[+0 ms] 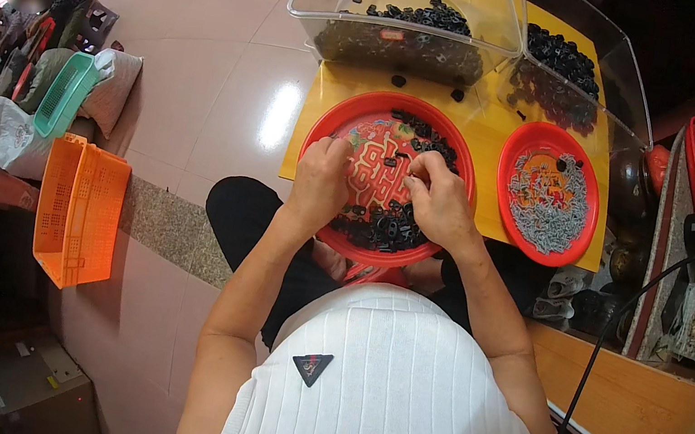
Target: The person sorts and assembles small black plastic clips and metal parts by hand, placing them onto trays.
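A round red tray [319, 125] with a patterned bottom is in front of me, small black plastic parts [389, 227] heaped along its near and far right sides. My left hand [321, 183] is over the tray's left side, fingers curled closed. Over the right side, my right hand [442, 203] pinches with thumb and forefinger. What either hand holds is too small or hidden to make out. Between the hands lie a few loose black pieces. To the right, a second red tray [505, 165] holds many small grey screw-like pieces [549, 221].
Two clear plastic bins [401, 31] [632, 81] of black parts stand on the far side of the yellow table [309, 142]. An orange crate [81, 214], a green basket [65, 92] and sacks are on the floor at left. A black cable [589, 368] runs down at right.
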Demonstrator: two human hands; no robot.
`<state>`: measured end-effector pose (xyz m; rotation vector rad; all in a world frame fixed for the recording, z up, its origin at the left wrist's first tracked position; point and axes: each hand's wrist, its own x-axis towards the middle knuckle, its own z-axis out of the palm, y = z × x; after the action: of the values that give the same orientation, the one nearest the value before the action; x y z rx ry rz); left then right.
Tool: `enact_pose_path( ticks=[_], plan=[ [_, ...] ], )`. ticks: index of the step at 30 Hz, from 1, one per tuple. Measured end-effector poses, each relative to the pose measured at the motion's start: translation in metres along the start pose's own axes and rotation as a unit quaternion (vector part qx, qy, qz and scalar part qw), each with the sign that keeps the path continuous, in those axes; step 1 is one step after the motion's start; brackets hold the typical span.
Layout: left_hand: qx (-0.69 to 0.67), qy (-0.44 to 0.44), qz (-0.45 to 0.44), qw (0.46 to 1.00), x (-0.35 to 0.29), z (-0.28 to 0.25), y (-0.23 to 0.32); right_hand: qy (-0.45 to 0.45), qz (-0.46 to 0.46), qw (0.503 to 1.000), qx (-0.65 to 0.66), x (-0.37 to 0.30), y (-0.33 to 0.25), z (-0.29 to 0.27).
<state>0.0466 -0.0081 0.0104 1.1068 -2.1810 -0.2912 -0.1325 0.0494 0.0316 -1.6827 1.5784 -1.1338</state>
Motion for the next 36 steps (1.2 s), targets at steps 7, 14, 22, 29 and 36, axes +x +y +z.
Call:
enact_pose_path(
  ticks=[7, 14, 22, 29, 36],
  plan=[
    [-0.514, -0.006, -0.236, 0.824, -0.003, -0.007, 0.005, -0.085, 0.152, 0.956, 0.236, -0.011, -0.004, -0.006],
    [-0.688, -0.025, -0.245, 0.683, -0.012, -0.012, 0.034, -0.159, 0.154, 0.909, 0.354, -0.008, -0.022, 0.009],
    [-0.606, -0.033, -0.289, 0.740, -0.028, -0.010, 0.034, -0.096, 0.121, 0.946, 0.285, -0.015, -0.022, 0.020],
    [-0.607, 0.002, -0.345, 0.716, -0.030, -0.005, 0.033, 0.005, 0.102, 0.981, 0.162, -0.005, -0.013, 0.028],
    [-0.734, -0.011, -0.335, 0.590, -0.032, -0.014, 0.027, -0.072, 0.183, 0.943, 0.270, -0.002, -0.006, 0.020]
  ],
)
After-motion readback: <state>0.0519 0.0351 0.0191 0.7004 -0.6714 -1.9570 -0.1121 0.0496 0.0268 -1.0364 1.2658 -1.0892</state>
